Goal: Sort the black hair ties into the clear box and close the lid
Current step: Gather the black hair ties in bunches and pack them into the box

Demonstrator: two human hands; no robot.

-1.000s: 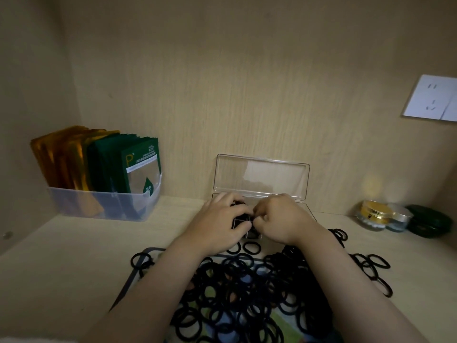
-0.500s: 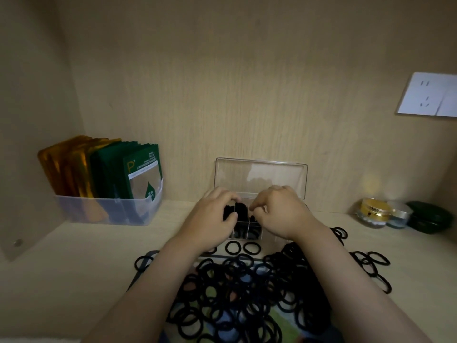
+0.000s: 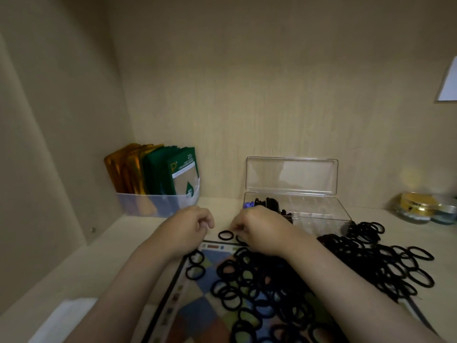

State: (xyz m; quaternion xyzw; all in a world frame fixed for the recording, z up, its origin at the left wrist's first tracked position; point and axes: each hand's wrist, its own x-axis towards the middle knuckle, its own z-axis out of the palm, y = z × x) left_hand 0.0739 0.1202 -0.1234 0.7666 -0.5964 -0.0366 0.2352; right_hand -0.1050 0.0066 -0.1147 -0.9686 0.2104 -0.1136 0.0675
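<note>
The clear box (image 3: 321, 212) stands against the back wall with its lid (image 3: 291, 175) open and upright. Black hair ties (image 3: 270, 203) fill its left compartments. A big pile of black hair ties (image 3: 284, 280) covers a colourful mat (image 3: 197, 313) in front. One loose tie (image 3: 225, 235) lies between my hands. My left hand (image 3: 190, 227) hovers left of the box, fingers loosely curled, holding nothing I can see. My right hand (image 3: 259, 230) is at the box's near-left corner, fingers curled down onto ties at the pile's far edge; its fingertips are hidden.
A clear bin (image 3: 158, 206) of green and gold sachets stands at the back left. Small jars (image 3: 418, 206) sit at the back right, below a wall socket (image 3: 447, 82). The cupboard's side wall closes the left. White paper (image 3: 61, 318) lies at the near left.
Both hands have drawn back from the box's left compartments toward me and down to the loose ties. The view has swung left, so the box now appears further right.
</note>
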